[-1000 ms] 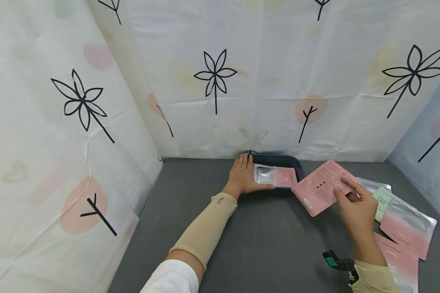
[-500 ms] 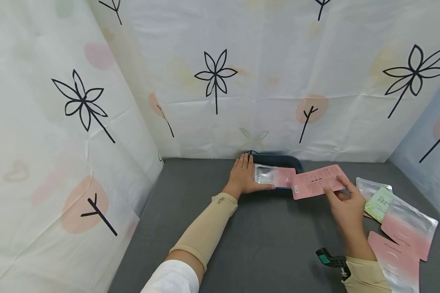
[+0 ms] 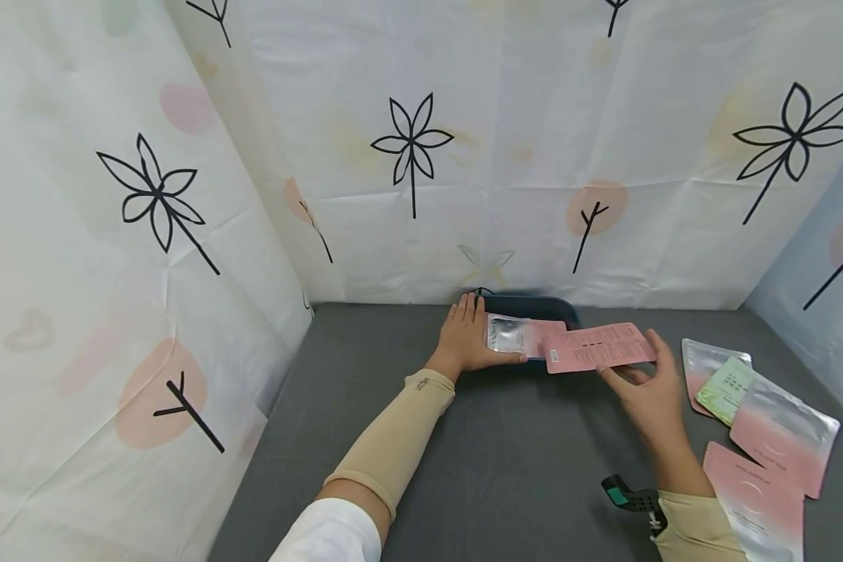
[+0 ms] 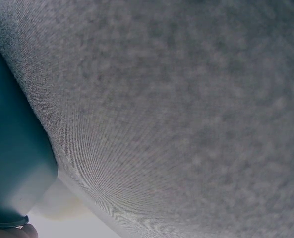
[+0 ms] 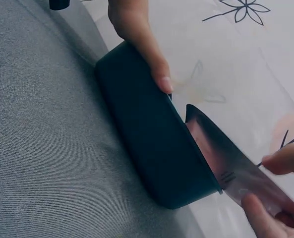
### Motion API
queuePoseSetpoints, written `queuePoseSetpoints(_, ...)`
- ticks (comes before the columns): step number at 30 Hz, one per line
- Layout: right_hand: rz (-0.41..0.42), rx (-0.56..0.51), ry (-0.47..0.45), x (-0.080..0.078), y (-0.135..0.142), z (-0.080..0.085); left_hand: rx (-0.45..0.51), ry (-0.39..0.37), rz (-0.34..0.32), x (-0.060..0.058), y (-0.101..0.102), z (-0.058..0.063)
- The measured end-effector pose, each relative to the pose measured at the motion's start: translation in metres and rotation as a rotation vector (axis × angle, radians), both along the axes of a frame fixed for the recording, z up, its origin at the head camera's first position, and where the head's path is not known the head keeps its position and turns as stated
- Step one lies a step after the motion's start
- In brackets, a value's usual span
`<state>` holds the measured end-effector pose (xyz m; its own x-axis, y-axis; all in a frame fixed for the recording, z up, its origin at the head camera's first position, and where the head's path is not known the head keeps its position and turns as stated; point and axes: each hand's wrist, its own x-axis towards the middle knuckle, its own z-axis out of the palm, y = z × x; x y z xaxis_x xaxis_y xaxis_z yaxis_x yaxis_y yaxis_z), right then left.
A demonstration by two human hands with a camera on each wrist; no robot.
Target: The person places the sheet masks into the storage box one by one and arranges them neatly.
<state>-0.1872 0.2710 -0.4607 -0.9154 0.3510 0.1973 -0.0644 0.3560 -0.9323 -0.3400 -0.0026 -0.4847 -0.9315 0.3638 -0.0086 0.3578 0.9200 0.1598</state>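
Grey tbl (image 3: 520,468), dark bin (image 5: 142,134) on it. I've L hand (image 3: 472,342) at bin, thumb spread from straight fingers; R hand (image 3: 649,398) pinching pink pouch (image 3: 593,349), tilted over bin's R rim. Prob. loading step; next: lower, release.

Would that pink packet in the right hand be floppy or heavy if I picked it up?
Probably not very floppy: the pink packet, gripped near one end by the right hand, hardly sags. Probably light too, since it looks thin. Being flat, it likely wouldn't roll.
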Motion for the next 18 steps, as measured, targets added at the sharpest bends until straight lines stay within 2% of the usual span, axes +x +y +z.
queuePoseSetpoints(3, -0.017, 0.016, -0.029, 0.0, 0.0, -0.001, -0.003, 0.003, 0.0, 0.0, 0.0, 0.0)
queuePoseSetpoints(9, -0.105, 0.113, -0.075, -0.002, 0.003, -0.008, 0.0, 0.004, -0.001, 0.0, 0.0, 0.001)
queuePoseSetpoints(18, -0.162, 0.177, -0.07, -0.007, 0.002, -0.016, 0.0, 0.011, -0.005, 0.001, -0.001, 0.001)
